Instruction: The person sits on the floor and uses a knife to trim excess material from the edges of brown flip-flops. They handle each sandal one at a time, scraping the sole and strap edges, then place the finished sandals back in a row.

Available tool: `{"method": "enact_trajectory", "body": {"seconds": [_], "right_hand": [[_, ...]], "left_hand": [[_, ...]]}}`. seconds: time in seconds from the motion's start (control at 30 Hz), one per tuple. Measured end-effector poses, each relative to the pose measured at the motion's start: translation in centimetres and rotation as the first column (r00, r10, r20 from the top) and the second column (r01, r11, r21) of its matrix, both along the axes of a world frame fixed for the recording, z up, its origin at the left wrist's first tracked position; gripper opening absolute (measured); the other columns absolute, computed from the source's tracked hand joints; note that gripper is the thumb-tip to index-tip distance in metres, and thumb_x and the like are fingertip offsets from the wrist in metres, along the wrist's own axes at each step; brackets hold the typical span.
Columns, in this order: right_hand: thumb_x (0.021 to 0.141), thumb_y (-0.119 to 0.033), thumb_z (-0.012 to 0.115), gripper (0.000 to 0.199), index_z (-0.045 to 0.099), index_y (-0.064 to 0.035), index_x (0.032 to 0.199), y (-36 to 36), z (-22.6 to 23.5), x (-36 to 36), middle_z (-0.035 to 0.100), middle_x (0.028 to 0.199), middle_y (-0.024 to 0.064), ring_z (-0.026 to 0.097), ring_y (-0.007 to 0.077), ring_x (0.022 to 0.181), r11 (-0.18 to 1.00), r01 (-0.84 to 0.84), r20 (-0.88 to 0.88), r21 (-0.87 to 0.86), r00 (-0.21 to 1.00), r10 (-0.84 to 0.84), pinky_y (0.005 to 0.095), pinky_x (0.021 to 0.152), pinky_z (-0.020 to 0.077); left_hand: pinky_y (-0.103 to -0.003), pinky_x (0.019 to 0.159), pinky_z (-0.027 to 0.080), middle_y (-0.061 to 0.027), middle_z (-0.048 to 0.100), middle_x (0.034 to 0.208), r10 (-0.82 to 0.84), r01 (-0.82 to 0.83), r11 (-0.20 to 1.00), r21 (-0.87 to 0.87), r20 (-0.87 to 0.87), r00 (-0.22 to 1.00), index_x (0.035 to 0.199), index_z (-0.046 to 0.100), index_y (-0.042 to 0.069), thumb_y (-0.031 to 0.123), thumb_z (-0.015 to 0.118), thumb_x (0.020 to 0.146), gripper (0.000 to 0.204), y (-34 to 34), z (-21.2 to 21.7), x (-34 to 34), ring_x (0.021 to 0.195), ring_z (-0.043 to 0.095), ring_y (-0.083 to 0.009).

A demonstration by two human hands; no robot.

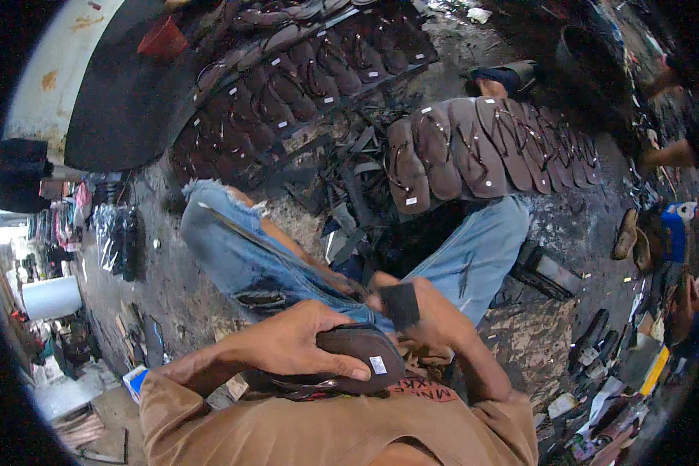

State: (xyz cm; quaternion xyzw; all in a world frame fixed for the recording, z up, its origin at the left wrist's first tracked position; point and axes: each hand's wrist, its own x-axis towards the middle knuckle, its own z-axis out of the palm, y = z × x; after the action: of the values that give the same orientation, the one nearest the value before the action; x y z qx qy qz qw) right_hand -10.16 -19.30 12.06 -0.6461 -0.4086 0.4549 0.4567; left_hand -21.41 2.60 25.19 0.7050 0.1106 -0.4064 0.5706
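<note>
Fingers of your left hand [291, 342] curl over a dark brown flip-flop sandal [342, 361], clamped against your lap. Your right hand [431, 318], just beyond the sandal's toe end, closes around a small dark block [401, 304], perhaps a brush. Past the sandal lies a fanned row of finished sandals [485, 147]. If your left hold loosens, the sandal could twist and spoil the stroke.

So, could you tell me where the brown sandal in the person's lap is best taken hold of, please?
Probably across its middle, from above, as the left hand does now. The brown sandal lies sole-up on its long axis, the fingers wrapping its far edge. That leaves the heel end with the small white sticker open to the right hand and its dark block.
</note>
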Motion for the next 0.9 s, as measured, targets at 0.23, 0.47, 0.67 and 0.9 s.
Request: {"method": "enact_trajectory", "body": {"seconds": [0.23, 0.47, 0.67, 0.9], "right_hand": [[0.110, -0.037, 0.044, 0.038, 0.060, -0.0050, 0.098, 1.6, -3.5, 5.5, 0.046, 0.060, -0.0032, 0.042, 0.0049, 0.050, 0.804, 0.571, -0.246, -0.165, 0.766, -0.594, 0.0249, 0.046, 0.0317], [0.107, -0.044, 0.047, 0.043, 0.061, -0.0032, 0.102, -2.1, 1.0, -2.0, 0.054, 0.063, 0.0028, 0.048, 0.0120, 0.050, 0.836, 0.516, 0.007, 0.186, 0.851, -0.526, 0.0283, 0.049, 0.0371], [0.103, -0.041, 0.054, 0.040, 0.060, -0.0021, 0.097, -7.5, -0.3, -8.0, 0.054, 0.064, 0.0148, 0.054, 0.0315, 0.052, 0.912, 0.406, 0.220, -0.053, 0.896, -0.386, 0.0401, 0.052, 0.0418], [0.101, -0.033, 0.058, 0.028, 0.059, -0.0051, 0.104, -2.9, -1.0, -3.8, 0.061, 0.073, 0.0242, 0.060, 0.0482, 0.069, 0.916, 0.386, 0.309, -0.111, 0.889, -0.337, 0.0511, 0.059, 0.0434]], "left_hand": [[-0.040, 0.100, 0.051, -0.0135, 0.067, 0.128, 0.692, -0.657, 0.713, -0.245, 0.396, 0.604, 0.134, 0.059, 0.004, 0.031, 0.076, 0.091, 0.053, 4.3, 1.4, 0.3, 0.112, 0.064, -0.0225], [-0.046, 0.067, 0.066, -0.0090, 0.071, 0.107, 0.971, -0.836, -0.090, -0.541, -0.235, 0.047, 0.125, 0.061, 0.007, 0.012, 0.076, 0.089, 0.039, -1.6, -5.8, 0.9, 0.095, 0.072, -0.0222], [-0.041, 0.068, 0.066, -0.0069, 0.072, 0.103, 0.964, -0.788, -0.206, -0.579, -0.259, -0.062, 0.119, 0.063, 0.006, 0.009, 0.074, 0.091, 0.030, -2.6, -6.1, 0.2, 0.091, 0.073, -0.0200], [-0.041, 0.086, 0.061, -0.0107, 0.070, 0.112, 0.996, -0.820, -0.018, -0.572, -0.083, 0.035, 0.124, 0.060, 0.004, 0.009, 0.073, 0.091, 0.035, -3.6, -6.8, -1.2, 0.101, 0.070, -0.0241]]}}
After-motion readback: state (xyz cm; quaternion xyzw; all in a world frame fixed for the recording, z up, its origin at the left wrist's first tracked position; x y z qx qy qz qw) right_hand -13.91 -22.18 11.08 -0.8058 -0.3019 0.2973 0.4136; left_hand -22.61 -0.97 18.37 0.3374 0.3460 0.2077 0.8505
